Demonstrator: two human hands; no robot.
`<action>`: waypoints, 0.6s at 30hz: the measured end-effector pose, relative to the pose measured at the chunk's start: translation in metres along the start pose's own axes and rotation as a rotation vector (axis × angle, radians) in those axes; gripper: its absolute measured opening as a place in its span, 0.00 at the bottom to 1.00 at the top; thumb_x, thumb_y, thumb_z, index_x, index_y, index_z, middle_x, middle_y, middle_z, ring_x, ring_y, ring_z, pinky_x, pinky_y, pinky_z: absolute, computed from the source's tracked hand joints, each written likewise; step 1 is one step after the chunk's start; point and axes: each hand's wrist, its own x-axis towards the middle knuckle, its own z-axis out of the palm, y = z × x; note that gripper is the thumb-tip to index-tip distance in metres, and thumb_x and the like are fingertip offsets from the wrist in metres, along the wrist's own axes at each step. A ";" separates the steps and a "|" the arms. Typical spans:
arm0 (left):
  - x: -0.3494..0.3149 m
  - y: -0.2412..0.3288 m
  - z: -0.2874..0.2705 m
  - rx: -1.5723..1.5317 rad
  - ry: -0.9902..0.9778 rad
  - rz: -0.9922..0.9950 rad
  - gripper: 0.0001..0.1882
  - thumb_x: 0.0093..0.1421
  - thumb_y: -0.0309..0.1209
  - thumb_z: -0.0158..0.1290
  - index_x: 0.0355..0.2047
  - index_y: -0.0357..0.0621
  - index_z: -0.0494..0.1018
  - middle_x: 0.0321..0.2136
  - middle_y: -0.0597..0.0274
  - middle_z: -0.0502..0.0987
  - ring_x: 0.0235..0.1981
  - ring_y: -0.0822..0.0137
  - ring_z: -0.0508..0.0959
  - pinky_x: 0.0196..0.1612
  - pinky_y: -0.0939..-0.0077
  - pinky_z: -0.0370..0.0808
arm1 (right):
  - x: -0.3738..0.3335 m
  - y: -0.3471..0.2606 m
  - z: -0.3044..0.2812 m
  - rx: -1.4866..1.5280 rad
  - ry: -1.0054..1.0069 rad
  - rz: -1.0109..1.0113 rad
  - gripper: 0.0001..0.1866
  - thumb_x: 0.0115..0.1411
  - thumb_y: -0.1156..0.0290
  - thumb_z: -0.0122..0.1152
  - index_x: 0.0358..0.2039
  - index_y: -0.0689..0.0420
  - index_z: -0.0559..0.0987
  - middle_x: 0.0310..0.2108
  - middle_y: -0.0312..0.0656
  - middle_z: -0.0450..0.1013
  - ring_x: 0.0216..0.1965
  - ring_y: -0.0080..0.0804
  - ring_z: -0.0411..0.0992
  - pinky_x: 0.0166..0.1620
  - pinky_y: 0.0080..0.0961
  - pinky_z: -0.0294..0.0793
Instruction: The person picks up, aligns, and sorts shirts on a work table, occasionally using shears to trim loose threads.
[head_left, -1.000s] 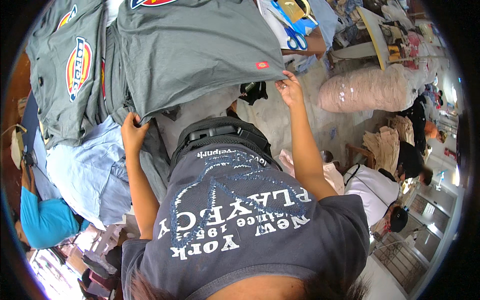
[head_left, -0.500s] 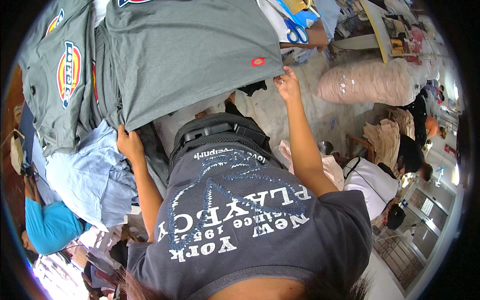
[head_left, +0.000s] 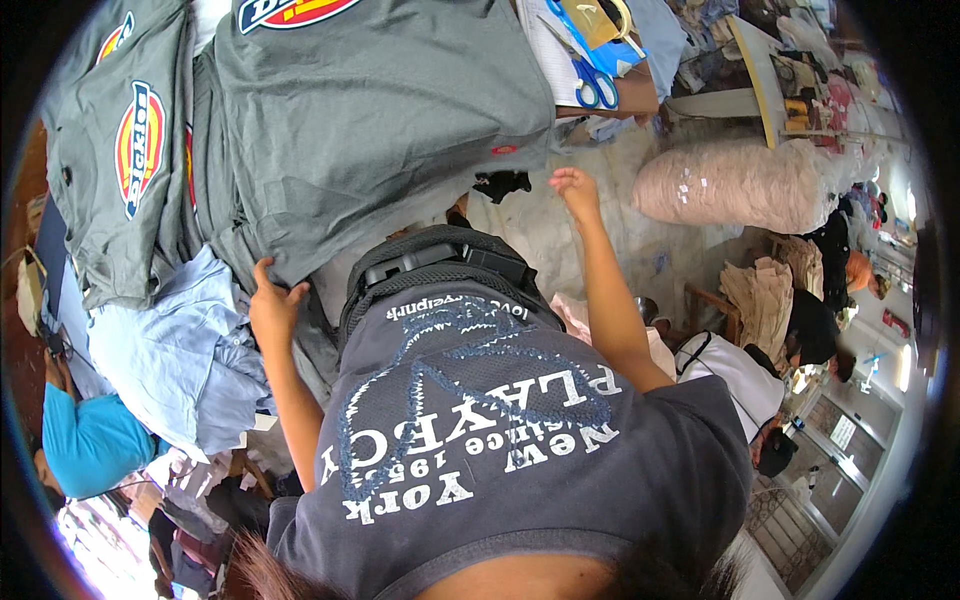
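A grey T-shirt point(head_left: 380, 120) with a colourful chest print and a small red tag near its hem lies spread on the table, its lower edge drooping over the near side. My left hand point(head_left: 275, 308) is just below the hem's left corner, thumb and forefinger apart; whether a fingertip still touches the cloth is hard to tell. Off the right corner, clear of the fabric, my right hand point(head_left: 575, 192) is raised with its fingers stretched out and nothing in them. More grey shirts point(head_left: 120, 190) with the same print lie to the left.
Light blue garments point(head_left: 180, 350) are heaped left of my left forearm. Blue-handled scissors point(head_left: 597, 88) and a tape roll point(head_left: 620, 18) lie at the table's right end. A large wrapped pinkish bundle point(head_left: 730, 185) is on the right. A person in a blue top point(head_left: 95, 440) is at the left.
Both hands have let go of the shirt's hem corners. The hem has dropped and creased over the table edge. My right hand has drawn back slightly from the cloth.
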 end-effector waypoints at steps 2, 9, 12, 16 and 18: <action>0.015 -0.012 -0.010 -0.208 -0.058 0.137 0.22 0.45 0.34 0.56 0.41 0.48 0.65 0.17 0.58 0.73 0.21 0.60 0.74 0.25 0.70 0.68 | 0.008 -0.027 0.005 0.043 0.064 -0.316 0.10 0.47 0.83 0.48 0.31 0.58 0.71 0.27 0.37 0.71 0.27 0.24 0.69 0.30 0.17 0.67; 0.142 0.027 0.006 -0.108 0.585 0.240 0.18 0.50 0.38 0.51 0.35 0.37 0.69 0.25 0.51 0.74 0.29 0.55 0.74 0.34 0.67 0.69 | 0.064 -0.149 0.052 -0.489 0.432 -0.844 0.10 0.49 0.69 0.55 0.32 0.57 0.73 0.26 0.43 0.71 0.28 0.35 0.69 0.34 0.26 0.67; 0.148 0.055 0.000 -0.066 0.443 0.125 0.17 0.50 0.40 0.51 0.33 0.38 0.69 0.29 0.51 0.73 0.32 0.52 0.72 0.35 0.66 0.67 | 0.077 -0.167 0.061 -0.666 0.424 -0.852 0.12 0.47 0.65 0.57 0.31 0.58 0.73 0.25 0.43 0.71 0.30 0.39 0.68 0.36 0.30 0.66; 0.155 0.048 0.004 -0.266 0.488 0.115 0.17 0.50 0.37 0.51 0.36 0.40 0.66 0.29 0.50 0.73 0.31 0.53 0.72 0.34 0.66 0.67 | 0.087 -0.172 0.048 -0.363 0.294 -0.817 0.12 0.45 0.64 0.59 0.28 0.58 0.74 0.24 0.45 0.71 0.29 0.39 0.68 0.35 0.29 0.66; 0.151 0.038 0.014 -0.263 0.708 0.219 0.16 0.49 0.32 0.51 0.38 0.39 0.65 0.25 0.50 0.73 0.29 0.53 0.72 0.33 0.66 0.67 | 0.084 -0.159 0.039 -0.060 0.149 -0.670 0.09 0.48 0.68 0.58 0.25 0.60 0.72 0.20 0.37 0.69 0.23 0.24 0.65 0.29 0.19 0.64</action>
